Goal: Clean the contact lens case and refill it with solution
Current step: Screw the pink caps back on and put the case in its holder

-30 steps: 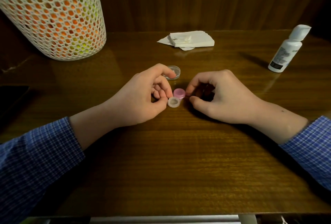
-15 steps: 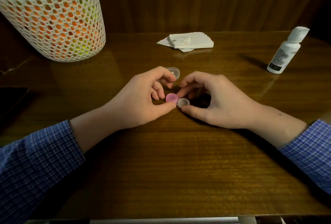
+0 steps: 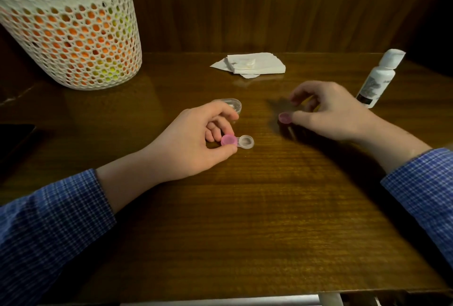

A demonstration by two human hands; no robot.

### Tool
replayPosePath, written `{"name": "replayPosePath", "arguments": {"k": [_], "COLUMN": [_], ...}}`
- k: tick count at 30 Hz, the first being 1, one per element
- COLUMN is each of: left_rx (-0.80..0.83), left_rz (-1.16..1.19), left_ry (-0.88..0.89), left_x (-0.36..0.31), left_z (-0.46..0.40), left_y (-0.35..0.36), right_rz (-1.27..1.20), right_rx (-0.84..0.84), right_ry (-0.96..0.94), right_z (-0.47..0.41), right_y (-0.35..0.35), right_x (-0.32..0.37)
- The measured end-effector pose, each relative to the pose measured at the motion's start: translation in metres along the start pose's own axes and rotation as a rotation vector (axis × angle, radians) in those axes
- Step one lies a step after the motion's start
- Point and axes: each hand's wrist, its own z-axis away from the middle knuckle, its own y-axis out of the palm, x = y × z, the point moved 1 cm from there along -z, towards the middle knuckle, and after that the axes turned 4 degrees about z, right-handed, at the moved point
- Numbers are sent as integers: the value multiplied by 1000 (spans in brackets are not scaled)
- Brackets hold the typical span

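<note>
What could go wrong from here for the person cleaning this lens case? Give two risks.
The right hand holds a pink cap low over the table; set down open side down, it could pick up dirt. The bottle stands just beyond that hand, so a careless reach might topple it.

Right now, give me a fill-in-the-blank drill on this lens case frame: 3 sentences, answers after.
1. The left hand holds the contact lens case at its ____ capped end.
2. The right hand holds a small pink ____ away from the case.
3. The white solution bottle stands on the wooden table just beyond the ____ hand.

Answers: pink; cap; right
</note>
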Motion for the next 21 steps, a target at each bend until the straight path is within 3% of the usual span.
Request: {"name": "replayPosePath", "arguments": {"k": [5,11,18,21], "left_rx": [12,18,28,23], "left_rz": [-4,-16,-21,-15], "left_ry": [-16,-25,-30,-31], "left_x": [0,-1,0,0], "left_z": [0,1,0,1], "left_y": [-1,-1,-1,-1], "right_rz": [139,77,106,2], "right_rx": [62,117,174,116], "right_ry": [-93,-119,-297,-283], "right_z": [0,5,17,18], "right_y": [9,11,8,10], "right_x": [7,14,36,38]}}
